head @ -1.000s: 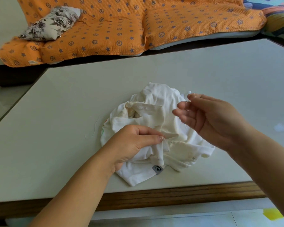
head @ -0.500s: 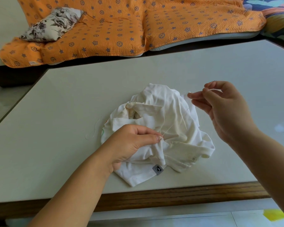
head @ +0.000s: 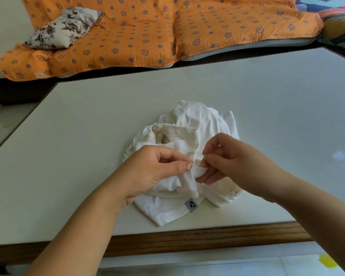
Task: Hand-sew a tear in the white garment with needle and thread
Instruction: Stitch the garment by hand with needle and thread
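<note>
Near the front edge of the table (head: 267,96), the white garment (head: 191,120) lies in a crumpled heap, and both my hands meet over its near half. My left hand (head: 153,172) pinches a raised fold of the cloth between thumb and forefinger, the other fingers curled under against the fabric. My right hand (head: 237,164) comes in from the other side, its thumb and forefinger closed on the same fold, tip almost touching my left thumb; the remaining fingers are bent loosely above and below. Whether a needle sits in that pinch I cannot tell, it is too fine to make out. A small grey label (head: 191,205) hangs at the garment's near hem. Just left of the heap a loose curl of pale thread (head: 116,156) lies on the table top. A wooden rim (head: 187,238) runs along the table's near side. Beyond the far side, an orange patterned cover (head: 147,32) is spread out, with a floral pillow (head: 64,28) on its left part.
</note>
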Action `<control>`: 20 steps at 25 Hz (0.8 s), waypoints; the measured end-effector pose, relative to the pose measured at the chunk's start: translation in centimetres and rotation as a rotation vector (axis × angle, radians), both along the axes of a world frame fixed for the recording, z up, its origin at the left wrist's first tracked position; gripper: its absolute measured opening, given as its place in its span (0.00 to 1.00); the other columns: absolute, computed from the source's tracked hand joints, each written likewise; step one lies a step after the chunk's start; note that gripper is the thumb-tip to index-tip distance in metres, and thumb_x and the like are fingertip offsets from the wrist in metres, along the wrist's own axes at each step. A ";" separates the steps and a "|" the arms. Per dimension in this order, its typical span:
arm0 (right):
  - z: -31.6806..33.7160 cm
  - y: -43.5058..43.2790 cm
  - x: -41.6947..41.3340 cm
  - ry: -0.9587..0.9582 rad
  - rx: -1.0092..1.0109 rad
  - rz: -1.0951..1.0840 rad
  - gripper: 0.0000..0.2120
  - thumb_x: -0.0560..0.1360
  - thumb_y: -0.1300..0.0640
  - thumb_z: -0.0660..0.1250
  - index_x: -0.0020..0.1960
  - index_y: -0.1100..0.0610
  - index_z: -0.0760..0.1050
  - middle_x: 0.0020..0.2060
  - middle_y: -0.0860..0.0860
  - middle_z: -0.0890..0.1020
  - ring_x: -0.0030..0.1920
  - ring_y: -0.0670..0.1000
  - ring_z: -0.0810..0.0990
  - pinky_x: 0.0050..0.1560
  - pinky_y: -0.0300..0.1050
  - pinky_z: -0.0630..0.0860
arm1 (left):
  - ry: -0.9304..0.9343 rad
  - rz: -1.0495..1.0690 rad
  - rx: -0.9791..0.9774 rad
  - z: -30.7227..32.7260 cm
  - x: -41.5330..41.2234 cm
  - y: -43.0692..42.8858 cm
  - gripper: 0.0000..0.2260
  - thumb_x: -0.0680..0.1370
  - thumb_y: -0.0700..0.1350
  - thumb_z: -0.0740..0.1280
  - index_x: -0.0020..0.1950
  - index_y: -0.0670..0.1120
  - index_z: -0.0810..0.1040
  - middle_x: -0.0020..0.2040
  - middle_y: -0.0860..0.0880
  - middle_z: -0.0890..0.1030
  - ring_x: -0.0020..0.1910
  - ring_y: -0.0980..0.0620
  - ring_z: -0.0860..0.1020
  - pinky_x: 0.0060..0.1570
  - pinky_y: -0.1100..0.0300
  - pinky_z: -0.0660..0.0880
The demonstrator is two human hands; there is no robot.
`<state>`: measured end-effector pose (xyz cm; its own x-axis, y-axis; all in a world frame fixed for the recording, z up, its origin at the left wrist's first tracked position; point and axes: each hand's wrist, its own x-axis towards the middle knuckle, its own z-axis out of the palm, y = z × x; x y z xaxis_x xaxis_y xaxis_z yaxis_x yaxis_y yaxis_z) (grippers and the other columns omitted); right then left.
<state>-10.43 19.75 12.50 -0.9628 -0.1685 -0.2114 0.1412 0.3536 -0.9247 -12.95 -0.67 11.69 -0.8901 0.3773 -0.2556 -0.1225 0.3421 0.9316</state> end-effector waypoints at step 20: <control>-0.2 -0.5 1.6 0.036 -0.104 0.056 0.05 0.79 0.52 0.66 0.44 0.48 0.78 0.30 0.55 0.83 0.28 0.56 0.82 0.27 0.43 0.74 | 0.098 0.061 0.084 -0.1 0.0 0.0 0.04 0.74 0.42 0.71 0.47 0.45 0.83 0.42 0.51 0.86 0.45 0.57 0.83 0.49 0.67 0.77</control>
